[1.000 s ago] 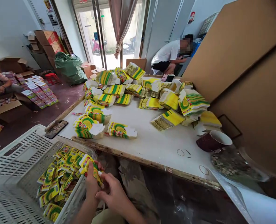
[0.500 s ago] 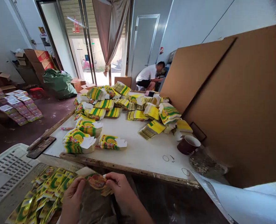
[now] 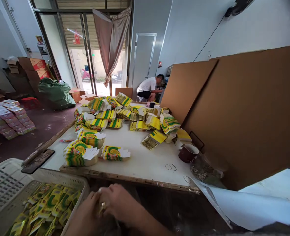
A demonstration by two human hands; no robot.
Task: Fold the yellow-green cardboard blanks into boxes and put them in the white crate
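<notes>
White-topped and framed in worn wood, the table (image 3: pixel 145 167) carries bundles of yellow-and-green folded cartons (image 3: pixel 110 114), heaped toward its far end, with a few bundles near the front left. A dark phone (image 3: pixel 38 161) lies at the left corner; a maroon mug (image 3: pixel 187 154) stands on the right, near a clear bag (image 3: pixel 204 172). Tall brown cardboard (image 3: pixel 245 114) closes off the right side. Beyond are a tied-back curtain (image 3: pixel 117 39), a bulging green sack (image 3: pixel 55 93) and a seated person in a white shirt (image 3: pixel 146 85). Yellow packets (image 3: pixel 49 203) fill part of the white crate (image 3: pixel 83 185) at the lower left.

Half a second ago the hands were apart, stretching one carton between them; now the left hand (image 3: pixel 87 205) and right hand (image 3: pixel 117 200) are drawn together below the table's front edge, fingers bunched. A small yellowish patch shows between them, too blurred to identify, so I cannot tell what either grips. The table's bundles have stayed put, while the view has tilted upward, showing more wall.
</notes>
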